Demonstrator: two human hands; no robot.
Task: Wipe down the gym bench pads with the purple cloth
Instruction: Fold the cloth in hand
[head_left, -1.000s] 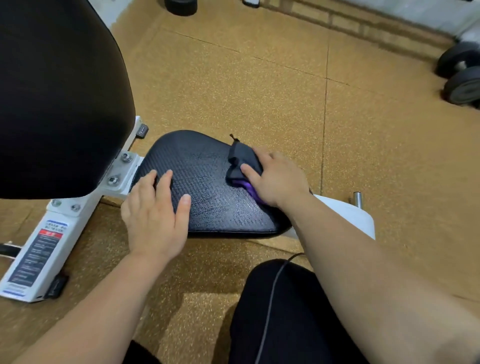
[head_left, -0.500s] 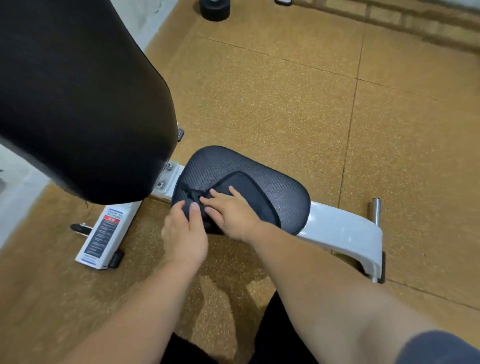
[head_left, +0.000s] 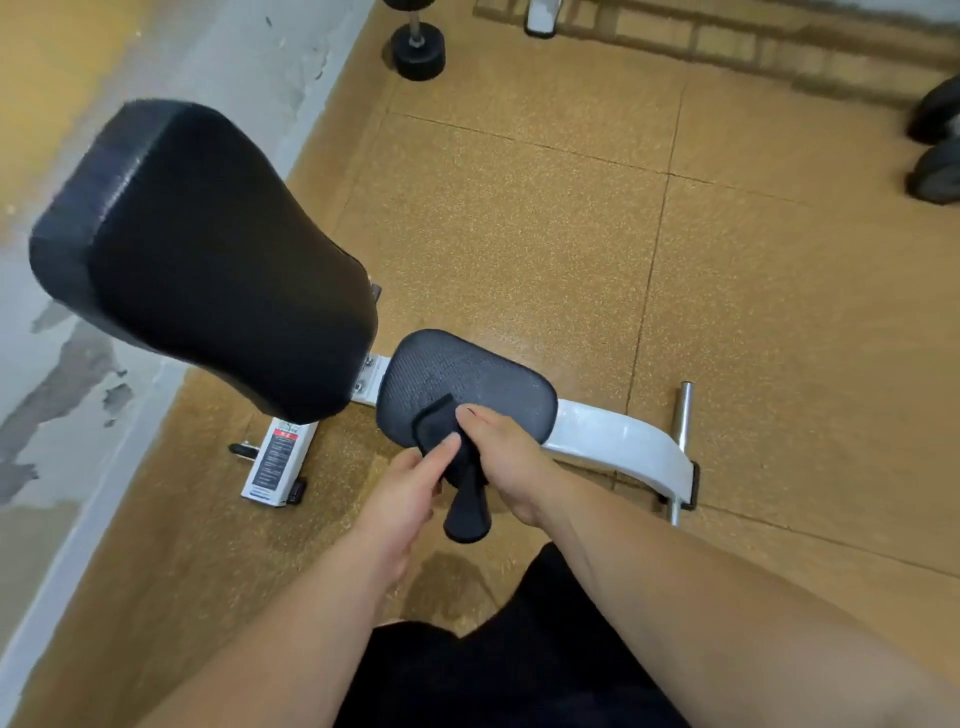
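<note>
The cloth (head_left: 464, 501) looks dark, almost black, and is bunched at the near edge of the small textured seat pad (head_left: 467, 376). One end lies on the pad and the other hangs off it. My right hand (head_left: 506, 460) grips the cloth from the right. My left hand (head_left: 410, 486) pinches its left side, fingers lying over the fabric. The large black backrest pad (head_left: 218, 260) rises tilted to the left, apart from both hands.
The bench's white frame (head_left: 615, 439) runs right to a chrome foot bar (head_left: 681, 415). A base with a warning label (head_left: 275, 460) sits lower left. A dumbbell (head_left: 418, 49) lies far back, and more weights (head_left: 937, 150) at the right edge. A grey wall (head_left: 78, 364) runs along the left.
My view has risen and pulled back. The cloth went from spread flat on the seat pad to bunched at its near edge. Both hands now hold it and part hangs off.
</note>
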